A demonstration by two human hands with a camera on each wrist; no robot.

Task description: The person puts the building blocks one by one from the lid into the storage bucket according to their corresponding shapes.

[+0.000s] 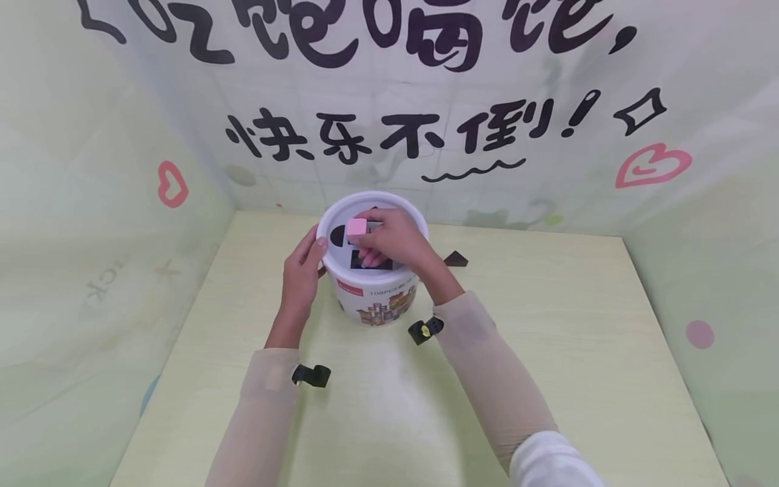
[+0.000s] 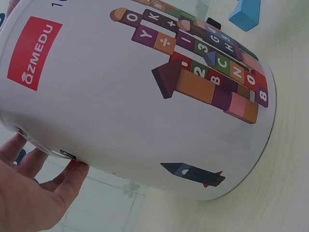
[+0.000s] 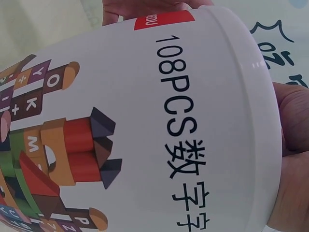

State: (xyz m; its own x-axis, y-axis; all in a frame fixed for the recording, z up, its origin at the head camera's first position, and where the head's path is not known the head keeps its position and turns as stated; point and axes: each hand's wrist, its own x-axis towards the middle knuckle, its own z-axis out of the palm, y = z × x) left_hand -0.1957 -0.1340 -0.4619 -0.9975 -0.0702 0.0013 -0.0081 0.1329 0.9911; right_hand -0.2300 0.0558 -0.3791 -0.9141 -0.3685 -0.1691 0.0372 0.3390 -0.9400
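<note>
A white round bucket [image 1: 376, 301] with a white lid [image 1: 333, 260] stands upright on the table. Dark shaped openings show in the lid, among them a half-round one [image 1: 337, 236]. Over the lid, my right hand [image 1: 392, 237] pinches a pink cube-shaped block [image 1: 356, 228] between thumb and fingers; part of the openings lies hidden under this hand. My left hand [image 1: 301, 274] holds the bucket's left side near the rim. The left wrist view has its fingers [image 2: 70, 181] against the bucket wall. Printed toy blocks and "108PCS" mark the bucket's side.
A dark triangular piece [image 1: 456, 259] lies on the pale wooden table [image 1: 548, 325], right of the bucket. In the left wrist view a blue block [image 2: 245, 14] is seen beyond the bucket. Printed cloth walls [image 1: 395, 155] stand behind and at both sides.
</note>
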